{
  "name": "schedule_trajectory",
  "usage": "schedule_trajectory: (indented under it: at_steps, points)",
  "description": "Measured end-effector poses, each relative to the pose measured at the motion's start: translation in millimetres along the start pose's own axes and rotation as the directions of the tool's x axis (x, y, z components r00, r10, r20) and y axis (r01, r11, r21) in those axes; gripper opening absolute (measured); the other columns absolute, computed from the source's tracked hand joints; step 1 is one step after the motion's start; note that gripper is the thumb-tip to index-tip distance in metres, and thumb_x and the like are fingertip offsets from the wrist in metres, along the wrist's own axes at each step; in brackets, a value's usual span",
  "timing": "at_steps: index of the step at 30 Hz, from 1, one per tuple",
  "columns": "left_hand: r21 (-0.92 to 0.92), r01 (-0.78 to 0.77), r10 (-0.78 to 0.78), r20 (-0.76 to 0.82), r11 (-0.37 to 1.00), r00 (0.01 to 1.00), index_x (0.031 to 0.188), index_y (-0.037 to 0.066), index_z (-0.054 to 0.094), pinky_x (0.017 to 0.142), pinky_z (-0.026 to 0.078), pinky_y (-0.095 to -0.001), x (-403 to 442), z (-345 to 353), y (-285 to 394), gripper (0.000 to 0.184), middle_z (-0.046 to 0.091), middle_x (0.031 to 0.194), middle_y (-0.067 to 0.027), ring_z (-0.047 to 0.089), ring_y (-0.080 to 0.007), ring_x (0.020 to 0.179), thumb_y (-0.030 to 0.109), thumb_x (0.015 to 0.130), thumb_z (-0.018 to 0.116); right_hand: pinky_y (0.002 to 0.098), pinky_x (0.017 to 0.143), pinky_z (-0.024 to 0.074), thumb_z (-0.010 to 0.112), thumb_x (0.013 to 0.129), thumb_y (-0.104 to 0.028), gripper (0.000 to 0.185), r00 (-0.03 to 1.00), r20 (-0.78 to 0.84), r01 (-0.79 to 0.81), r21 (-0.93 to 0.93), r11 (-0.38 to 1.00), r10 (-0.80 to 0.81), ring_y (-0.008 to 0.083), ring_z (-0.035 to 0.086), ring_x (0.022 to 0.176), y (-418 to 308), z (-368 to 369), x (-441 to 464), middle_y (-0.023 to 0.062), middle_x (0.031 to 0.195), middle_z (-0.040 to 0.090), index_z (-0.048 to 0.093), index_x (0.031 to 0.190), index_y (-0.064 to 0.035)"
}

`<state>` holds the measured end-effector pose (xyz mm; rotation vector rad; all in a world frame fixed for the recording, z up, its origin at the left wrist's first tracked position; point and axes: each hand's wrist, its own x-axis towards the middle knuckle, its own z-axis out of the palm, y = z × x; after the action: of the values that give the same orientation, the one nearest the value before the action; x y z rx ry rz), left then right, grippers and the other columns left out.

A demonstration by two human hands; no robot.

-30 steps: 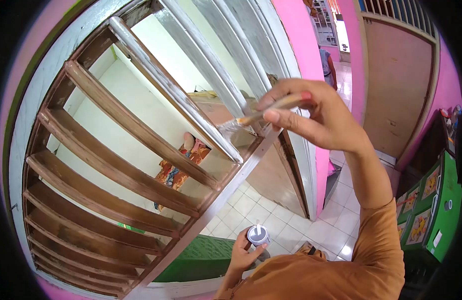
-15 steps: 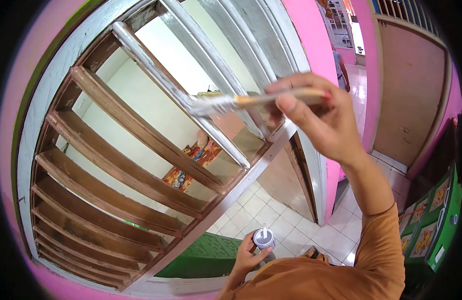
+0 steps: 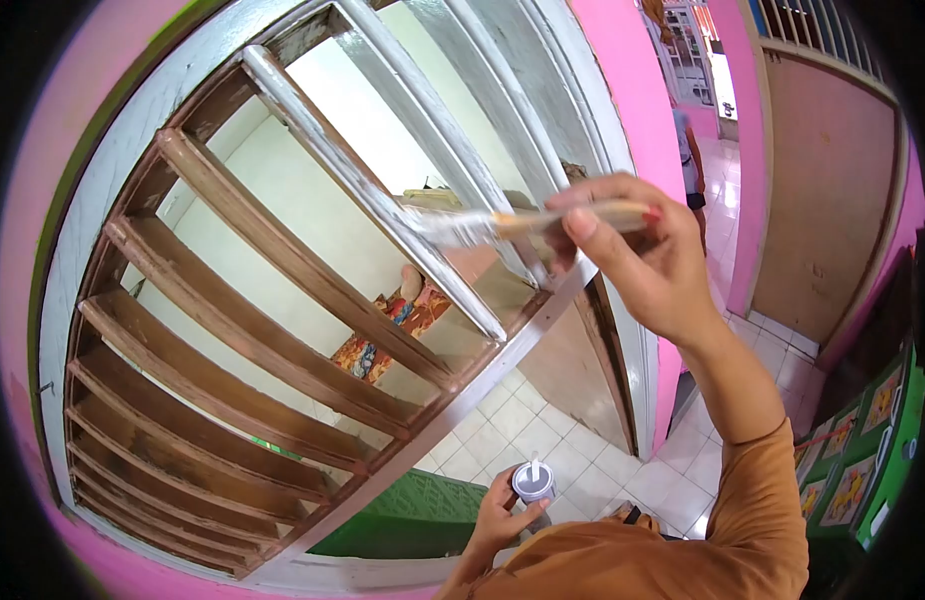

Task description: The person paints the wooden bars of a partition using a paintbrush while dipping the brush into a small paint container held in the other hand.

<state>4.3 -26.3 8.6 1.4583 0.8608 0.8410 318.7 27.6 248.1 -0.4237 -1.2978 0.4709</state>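
Note:
My right hand (image 3: 642,260) is closed around the wooden handle of a paintbrush (image 3: 517,224). Its bristles, blurred and coated whitish, touch a slat (image 3: 357,200) that is mostly painted pale grey-white, with brown wood along its side. Lower down, my left hand (image 3: 500,515) grips a small paint can (image 3: 534,483) with grey paint inside and a white stick standing in it. Slats to the upper right are painted pale grey, while several slats (image 3: 282,245) to the left are bare brown wood. They sit in a frame (image 3: 122,95) painted light grey.
Through the slats a room shows, with a patterned cloth (image 3: 382,330). At the right are a pink wall (image 3: 622,90), a brown door (image 3: 822,190) and a green cabinet (image 3: 887,460). A person (image 3: 689,165) stands in the tiled passage beyond.
The brush has shifted slightly right and down along the slat with my right hand. My left hand still holds the can. More of the person in the passage shows.

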Motion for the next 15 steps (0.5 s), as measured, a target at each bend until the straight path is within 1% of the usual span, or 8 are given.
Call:
schedule_trajectory:
  at_steps: [1, 3, 5, 7, 9, 11, 13, 15]
  points:
    - [-0.003, -0.006, 0.006, -0.004, 1.000, 1.000, 0.139, -0.007, 0.044, 0.108, 0.045, -0.0384, 0.3, -0.3, -0.6, 0.064, 0.060, 0.128, -0.0147, 0.059, -0.0218, 0.122, -0.003, 0.084, 0.078, 0.0261, 0.068, 0.0534, 0.065, 0.101, -0.016, 0.023, 1.000, 0.007, 0.004, 0.000, 1.000, -0.004, 0.0119, 0.066, 0.077, -2.1, -4.0, -3.3, 0.0070, 0.087, 0.069, 0.068, 0.111, 0.0040]
    - [-0.013, -0.010, 0.010, -0.017, 1.000, 1.000, 0.138, -0.007, 0.045, 0.103, 0.047, -0.0338, -0.1, -1.5, -2.4, 0.064, 0.061, 0.125, -0.0113, 0.060, -0.0184, 0.118, -0.001, 0.084, 0.079, 0.0258, 0.070, 0.0537, 0.065, 0.101, -0.016, 0.023, 0.992, 0.004, -0.125, -0.077, 0.989, 0.126, 0.0121, 0.066, 0.075, -7.2, -10.6, -7.1, 0.0075, 0.088, 0.070, 0.068, 0.112, 0.0036]
    - [-0.011, -0.002, 0.002, -0.022, 1.000, 1.000, 0.138, -0.007, 0.045, 0.104, 0.047, -0.0338, 0.1, -1.3, -1.0, 0.064, 0.061, 0.125, -0.0114, 0.060, -0.0183, 0.117, -0.001, 0.084, 0.079, 0.0257, 0.071, 0.0544, 0.066, 0.100, -0.017, 0.024, 0.998, -0.008, -0.068, -0.019, 0.997, 0.068, 0.0129, 0.067, 0.075, -3.2, -8.8, 0.5, 0.0083, 0.089, 0.071, 0.068, 0.111, 0.0039]
    - [-0.004, 0.011, -0.011, -0.024, 1.000, 1.000, 0.138, -0.006, 0.045, 0.104, 0.046, -0.0337, -0.1, -1.1, -0.1, 0.064, 0.061, 0.125, -0.0115, 0.060, -0.0183, 0.117, -0.001, 0.084, 0.079, 0.0257, 0.071, 0.0545, 0.066, 0.100, -0.019, 0.026, 0.989, -0.111, 0.105, 0.042, 0.994, -0.099, 0.0136, 0.067, 0.075, -11.2, 5.7, 15.4, 0.0091, 0.090, 0.071, 0.067, 0.111, 0.0047]
    - [0.030, 0.018, -0.018, -0.010, 0.999, 1.000, 0.138, -0.007, 0.044, 0.108, 0.045, -0.0377, 0.2, -1.3, 0.9, 0.063, 0.058, 0.130, -0.0144, 0.057, -0.0213, 0.123, -0.003, 0.085, 0.077, 0.0263, 0.071, 0.0543, 0.066, 0.101, -0.020, 0.028, 0.985, -0.153, 0.093, 0.073, 0.993, -0.081, 0.0139, 0.068, 0.078, -16.5, 15.2, 25.3, 0.0098, 0.090, 0.071, 0.067, 0.111, 0.0058]
    - [0.023, 0.006, -0.006, -0.011, 1.000, 1.000, 0.139, -0.007, 0.043, 0.108, 0.045, -0.0378, 0.8, -1.0, 1.3, 0.063, 0.058, 0.130, -0.0144, 0.057, -0.0213, 0.124, -0.003, 0.085, 0.077, 0.0263, 0.072, 0.0540, 0.065, 0.101, -0.020, 0.028, 0.991, -0.088, 0.113, 0.096, 0.989, -0.104, 0.0134, 0.068, 0.080, -14.2, 18.7, 31.7, 0.0099, 0.091, 0.071, 0.067, 0.111, 0.0054]
    - [0.008, -0.009, 0.009, -0.011, 1.000, 1.000, 0.139, -0.007, 0.043, 0.108, 0.045, -0.0378, 2.1, -1.7, -0.5, 0.063, 0.058, 0.131, -0.0144, 0.057, -0.0213, 0.124, -0.003, 0.085, 0.077, 0.0262, 0.073, 0.0539, 0.066, 0.101, -0.019, 0.026, 0.997, -0.058, 0.062, 0.109, 0.992, -0.056, 0.0128, 0.067, 0.081, -10.0, 13.7, 25.7, 0.0093, 0.090, 0.071, 0.067, 0.111, 0.0045]
    - [-0.006, -0.062, 0.061, -0.051, 0.998, 0.997, 0.137, -0.006, 0.046, 0.101, 0.048, -0.0331, 1.6, -1.9, -5.3, 0.063, 0.062, 0.124, -0.0110, 0.061, -0.0176, 0.116, 0.000, 0.084, 0.079, 0.0262, 0.071, 0.0540, 0.066, 0.100, -0.019, 0.025, 1.000, 0.011, 0.000, 0.031, 1.000, -0.001, 0.0127, 0.067, 0.078, -9.4, 4.5, 16.7, 0.0090, 0.089, 0.071, 0.068, 0.110, 0.0042]
